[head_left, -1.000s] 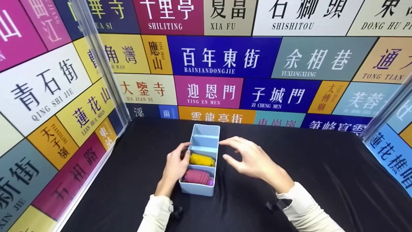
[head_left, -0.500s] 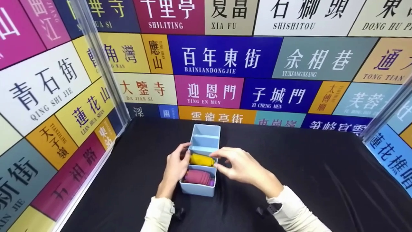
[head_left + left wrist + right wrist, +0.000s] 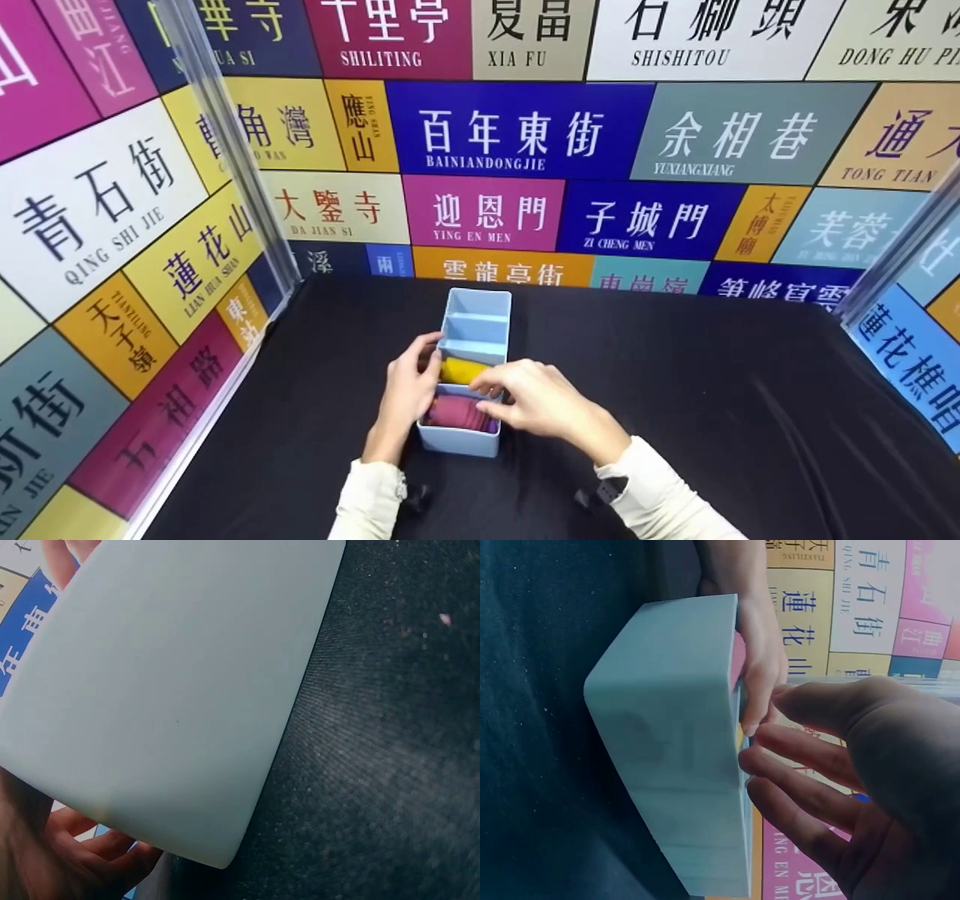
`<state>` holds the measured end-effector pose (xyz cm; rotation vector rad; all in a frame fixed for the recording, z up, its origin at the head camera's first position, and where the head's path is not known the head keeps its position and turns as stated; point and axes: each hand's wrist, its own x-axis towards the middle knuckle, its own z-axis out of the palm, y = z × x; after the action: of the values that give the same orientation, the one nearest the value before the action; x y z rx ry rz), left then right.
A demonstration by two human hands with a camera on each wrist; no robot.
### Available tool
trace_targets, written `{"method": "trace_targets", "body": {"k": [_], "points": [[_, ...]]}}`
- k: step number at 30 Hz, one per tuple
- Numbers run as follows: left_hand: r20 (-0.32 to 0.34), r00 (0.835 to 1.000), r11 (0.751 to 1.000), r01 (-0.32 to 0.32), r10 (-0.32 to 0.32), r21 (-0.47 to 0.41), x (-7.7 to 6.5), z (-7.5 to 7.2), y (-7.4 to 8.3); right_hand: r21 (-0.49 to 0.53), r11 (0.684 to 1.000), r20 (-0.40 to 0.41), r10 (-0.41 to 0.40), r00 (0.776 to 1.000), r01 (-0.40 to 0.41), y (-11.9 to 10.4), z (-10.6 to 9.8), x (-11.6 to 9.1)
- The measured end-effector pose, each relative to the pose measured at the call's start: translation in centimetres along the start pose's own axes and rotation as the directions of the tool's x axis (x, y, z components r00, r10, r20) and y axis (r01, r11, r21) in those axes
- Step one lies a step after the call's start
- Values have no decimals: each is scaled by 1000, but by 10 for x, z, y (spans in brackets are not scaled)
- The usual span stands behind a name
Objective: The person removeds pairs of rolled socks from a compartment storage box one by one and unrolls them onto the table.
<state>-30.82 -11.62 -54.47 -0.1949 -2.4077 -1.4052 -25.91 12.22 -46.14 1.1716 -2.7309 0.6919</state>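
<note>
A pale blue divided box (image 3: 463,444) stands lengthwise on the black cloth. Its two far compartments show bare. The third compartment holds a yellow fabric roll (image 3: 459,370), the nearest one a dark pink fabric roll (image 3: 454,412) with a bit of purple beside it. My left hand (image 3: 405,386) holds the box's left side, thumb at the rim; the fingers (image 3: 112,851) lie along the outside. My right hand (image 3: 544,401) reaches over the right rim, thumb close by the pink roll and fingers over the yellow one's right end. In the right wrist view its fingers (image 3: 802,799) are loosely extended at the rim.
Black cloth (image 3: 712,405) covers the table around the box. Behind it stands a wall (image 3: 525,135) of coloured panels with Chinese street names. A clear upright strip (image 3: 232,150) runs down the left corner, another (image 3: 900,251) down the right.
My right hand has moved left and nearer, from beside the box's right wall to above the yellow and pink rolls. The left hand stays at the box's left side.
</note>
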Motion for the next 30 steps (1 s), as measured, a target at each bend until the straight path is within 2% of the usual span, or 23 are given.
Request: {"method": "trace_targets", "body": {"k": [10,16,22,30], "points": [[-10,1000,1000,-19,19,0,0,0,0,-54,997,-11,58,998,-59,2,10,12],[-5,1000,1000,-13,13,-2,0,0,-1,-76,996,49,59,997,-56,0,17,17],[-7,1000,1000,-28,28,2,0,2,-2,-131,991,68,45,997,-35,-2,22,20],[-11,999,999,-36,36,4,0,2,-2,-176,983,179,80,981,-48,-10,16,25]]}}
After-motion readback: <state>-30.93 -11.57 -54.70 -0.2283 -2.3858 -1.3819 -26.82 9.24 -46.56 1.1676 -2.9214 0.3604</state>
